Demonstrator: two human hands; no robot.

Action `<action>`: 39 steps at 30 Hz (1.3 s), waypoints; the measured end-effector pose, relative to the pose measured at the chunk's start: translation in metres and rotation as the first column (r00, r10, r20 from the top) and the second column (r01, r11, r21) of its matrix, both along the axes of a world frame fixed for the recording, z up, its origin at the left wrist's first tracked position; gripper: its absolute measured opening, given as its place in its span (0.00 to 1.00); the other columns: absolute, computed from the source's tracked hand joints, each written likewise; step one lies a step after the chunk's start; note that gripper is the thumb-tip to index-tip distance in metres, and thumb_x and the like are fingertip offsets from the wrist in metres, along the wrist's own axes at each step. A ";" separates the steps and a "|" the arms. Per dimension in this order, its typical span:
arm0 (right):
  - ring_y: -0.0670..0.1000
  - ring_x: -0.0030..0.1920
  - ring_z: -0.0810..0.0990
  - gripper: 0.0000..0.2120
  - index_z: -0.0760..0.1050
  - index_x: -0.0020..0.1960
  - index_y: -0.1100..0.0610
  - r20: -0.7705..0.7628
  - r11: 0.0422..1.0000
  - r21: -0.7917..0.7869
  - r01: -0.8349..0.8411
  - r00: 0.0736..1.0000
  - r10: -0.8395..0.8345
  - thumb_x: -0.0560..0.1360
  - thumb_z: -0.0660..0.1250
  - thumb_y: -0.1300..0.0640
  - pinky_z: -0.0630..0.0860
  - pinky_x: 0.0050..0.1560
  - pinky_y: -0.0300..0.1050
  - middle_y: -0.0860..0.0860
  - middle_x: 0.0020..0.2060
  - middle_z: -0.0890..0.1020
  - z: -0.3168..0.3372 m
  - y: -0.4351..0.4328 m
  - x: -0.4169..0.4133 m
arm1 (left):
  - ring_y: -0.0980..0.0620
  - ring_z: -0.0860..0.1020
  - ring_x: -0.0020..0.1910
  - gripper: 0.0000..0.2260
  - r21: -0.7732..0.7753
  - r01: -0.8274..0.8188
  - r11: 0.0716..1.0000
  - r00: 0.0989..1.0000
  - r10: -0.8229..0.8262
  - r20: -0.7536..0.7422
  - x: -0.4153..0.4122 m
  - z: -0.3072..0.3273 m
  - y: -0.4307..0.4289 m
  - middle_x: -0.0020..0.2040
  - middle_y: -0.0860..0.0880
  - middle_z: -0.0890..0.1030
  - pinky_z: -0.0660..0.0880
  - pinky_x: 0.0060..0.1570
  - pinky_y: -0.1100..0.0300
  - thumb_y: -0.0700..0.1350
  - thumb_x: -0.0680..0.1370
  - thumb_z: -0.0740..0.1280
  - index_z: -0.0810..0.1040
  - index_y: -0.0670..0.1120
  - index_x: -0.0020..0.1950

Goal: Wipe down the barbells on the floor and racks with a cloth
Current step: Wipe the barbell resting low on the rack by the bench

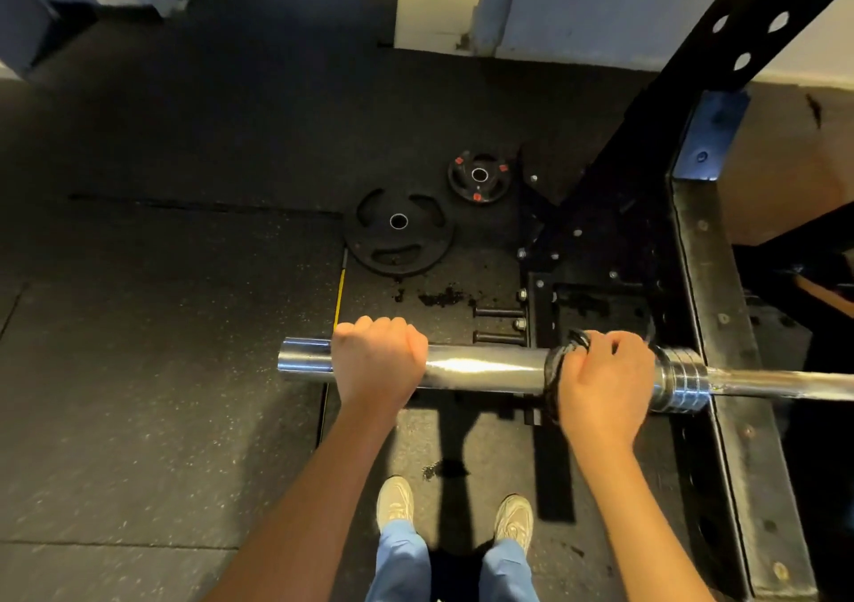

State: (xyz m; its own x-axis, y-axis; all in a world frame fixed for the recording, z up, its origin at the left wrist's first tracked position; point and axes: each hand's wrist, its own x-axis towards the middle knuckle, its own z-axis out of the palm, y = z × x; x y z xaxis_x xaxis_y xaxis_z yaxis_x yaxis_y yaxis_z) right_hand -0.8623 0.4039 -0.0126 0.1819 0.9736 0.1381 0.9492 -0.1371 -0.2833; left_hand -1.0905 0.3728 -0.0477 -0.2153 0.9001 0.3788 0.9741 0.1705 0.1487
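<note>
Chrome steel barbell [485, 368] runs level above the floor, its shaft passing into the black perforated steel rack [693, 278]. Our left hand [376, 361] grips the sleeve, likely to steady it; our right hand [605, 382] clasps a dark cloth [553, 370] round it beside the collar. Leftward, bare sleeve runs to the open end.

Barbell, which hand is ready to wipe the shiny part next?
The right hand: it holds the dark cloth wrapped on the barbell sleeve beside the collar, so it can likely slide along. The left hand grips bare metal near the end, with no cloth.
</note>
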 end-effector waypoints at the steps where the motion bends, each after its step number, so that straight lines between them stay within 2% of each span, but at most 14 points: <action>1: 0.61 0.50 0.74 0.11 0.78 0.54 0.66 -0.034 1.000 0.011 -0.017 0.999 0.018 0.75 0.64 0.63 0.72 0.52 0.57 0.60 0.48 0.77 -0.001 -0.009 -0.014 | 0.50 0.57 0.22 0.15 -0.001 0.001 1.000 1.000 -0.001 -0.016 0.000 0.000 0.000 0.23 0.51 0.60 0.54 0.28 0.59 0.40 0.74 0.53 0.62 0.48 0.26; 5: 0.56 0.53 0.72 0.16 0.76 0.57 0.59 -0.067 0.887 0.028 -0.461 0.884 0.462 0.75 0.56 0.54 0.71 0.57 0.52 0.55 0.52 0.76 -0.005 -0.037 -0.044 | 0.51 0.58 0.21 0.16 -0.012 0.016 1.000 1.000 -0.016 -0.002 0.001 0.003 -0.001 0.22 0.51 0.60 0.52 0.30 0.59 0.39 0.73 0.54 0.65 0.48 0.26; 7: 0.56 0.53 0.73 0.15 0.77 0.56 0.60 -0.003 0.922 0.046 -0.384 0.923 0.385 0.74 0.58 0.58 0.70 0.56 0.51 0.56 0.51 0.76 -0.006 -0.026 -0.009 | 0.51 0.59 0.22 0.15 -0.033 0.003 0.999 1.000 -0.003 0.010 0.003 0.006 -0.003 0.22 0.51 0.63 0.53 0.32 0.59 0.41 0.73 0.55 0.67 0.47 0.25; 11: 0.62 0.56 0.73 0.13 0.76 0.57 0.68 -0.012 0.995 0.076 0.067 0.998 -0.066 0.73 0.62 0.66 0.71 0.59 0.60 0.62 0.54 0.77 -0.011 -0.014 0.019 | 0.52 0.59 0.23 0.18 -0.074 -0.017 0.997 1.000 0.017 -0.010 0.004 0.005 -0.004 0.22 0.50 0.66 0.54 0.32 0.59 0.44 0.75 0.53 0.71 0.46 0.26; 15: 0.56 0.52 0.74 0.14 0.76 0.53 0.60 -0.103 0.929 0.053 -0.365 0.924 0.369 0.76 0.56 0.56 0.71 0.60 0.54 0.55 0.49 0.77 -0.005 -0.031 -0.040 | 0.52 0.59 0.22 0.20 -0.103 -0.004 0.995 0.997 -0.005 -0.083 0.005 0.010 -0.002 0.22 0.50 0.64 0.55 0.31 0.60 0.42 0.77 0.50 0.69 0.45 0.26; 17: 0.54 0.52 0.75 0.12 0.77 0.55 0.59 -0.070 0.881 0.039 -0.472 0.878 0.473 0.77 0.57 0.57 0.71 0.57 0.49 0.53 0.49 0.78 -0.002 -0.026 -0.020 | 0.52 0.59 0.23 0.20 -0.120 -0.001 0.993 0.989 -0.017 -0.146 0.006 0.013 -0.004 0.22 0.49 0.63 0.55 0.31 0.60 0.40 0.76 0.50 0.69 0.45 0.26; 22: 0.57 0.49 0.77 0.08 0.76 0.54 0.61 -0.024 0.999 -0.036 0.027 0.999 -0.028 0.75 0.64 0.64 0.74 0.50 0.53 0.56 0.46 0.78 0.007 -0.006 0.025 | 0.53 0.57 0.25 0.18 -0.183 -0.017 0.983 0.995 -0.001 -0.096 0.010 0.023 -0.009 0.24 0.49 0.62 0.53 0.33 0.59 0.41 0.76 0.52 0.69 0.44 0.27; 25: 0.58 0.47 0.77 0.07 0.78 0.45 0.62 -0.127 0.980 0.007 -0.196 0.972 0.196 0.75 0.61 0.63 0.73 0.51 0.54 0.57 0.42 0.78 0.006 -0.021 -0.036 | 0.52 0.57 0.25 0.16 -0.244 0.004 0.970 0.998 -0.018 -0.058 0.011 0.025 -0.011 0.25 0.50 0.59 0.53 0.32 0.59 0.39 0.76 0.52 0.66 0.45 0.27; 28: 0.54 0.56 0.76 0.16 0.80 0.53 0.59 -0.123 0.872 0.010 -0.490 0.865 0.487 0.77 0.55 0.55 0.72 0.61 0.51 0.54 0.52 0.80 0.002 -0.029 -0.040 | 0.50 0.61 0.25 0.12 -0.394 0.039 0.918 0.979 -0.114 -0.168 0.013 0.036 -0.007 0.26 0.50 0.61 0.61 0.28 0.59 0.36 0.68 0.65 0.65 0.47 0.29; 30: 0.55 0.59 0.75 0.16 0.80 0.54 0.60 -0.135 0.927 -0.045 -0.373 0.921 0.364 0.78 0.56 0.55 0.73 0.62 0.53 0.56 0.56 0.79 0.007 -0.020 -0.010 | 0.48 0.74 0.35 0.07 -0.675 0.062 0.736 0.970 -0.204 -0.133 0.008 0.049 -0.001 0.36 0.49 0.72 0.69 0.35 0.54 0.39 0.69 0.69 0.74 0.49 0.41; 32: 0.59 0.59 0.75 0.12 0.79 0.55 0.63 -0.107 0.994 -0.075 -0.076 0.992 0.067 0.77 0.61 0.60 0.74 0.59 0.57 0.59 0.57 0.78 0.010 -0.012 0.020 | 0.48 0.76 0.50 0.11 -0.745 0.052 0.665 0.954 -0.254 -0.159 -0.004 0.049 0.001 0.50 0.50 0.76 0.69 0.46 0.55 0.40 0.77 0.64 0.71 0.48 0.58; 34: 0.59 0.53 0.76 0.10 0.78 0.52 0.65 -0.023 0.995 -0.064 0.074 0.997 -0.076 0.76 0.63 0.62 0.75 0.53 0.55 0.60 0.51 0.78 0.012 -0.008 0.020 | 0.48 0.77 0.50 0.10 -0.759 0.008 0.651 0.954 -0.232 -0.189 -0.013 0.049 -0.001 0.51 0.50 0.78 0.68 0.46 0.55 0.43 0.80 0.59 0.69 0.48 0.61; 36: 0.55 0.48 0.77 0.07 0.78 0.51 0.62 -0.012 0.992 -0.118 0.042 0.999 -0.044 0.75 0.63 0.62 0.76 0.52 0.50 0.57 0.46 0.79 0.016 -0.012 -0.009 | 0.49 0.78 0.48 0.08 -0.772 -0.013 0.636 0.958 -0.214 -0.192 -0.012 0.049 -0.003 0.48 0.51 0.79 0.67 0.43 0.55 0.43 0.80 0.59 0.70 0.48 0.58; 39: 0.52 0.50 0.77 0.08 0.77 0.55 0.57 -0.111 0.963 -0.092 -0.254 0.963 0.244 0.76 0.65 0.60 0.75 0.53 0.46 0.52 0.48 0.80 0.019 -0.023 -0.032 | 0.50 0.78 0.45 0.04 -0.762 0.006 0.648 0.962 -0.211 -0.171 -0.009 0.053 -0.002 0.45 0.52 0.79 0.67 0.42 0.57 0.42 0.78 0.60 0.71 0.49 0.52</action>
State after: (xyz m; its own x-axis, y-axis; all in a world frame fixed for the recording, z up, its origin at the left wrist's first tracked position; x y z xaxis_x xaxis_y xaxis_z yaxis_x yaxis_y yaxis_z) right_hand -0.8939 0.3805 0.0065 -0.0607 0.9978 0.0268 0.9255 0.0663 -0.3729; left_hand -1.0991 0.3708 0.0051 -0.0986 0.9057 -0.4122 0.9789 0.0139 -0.2037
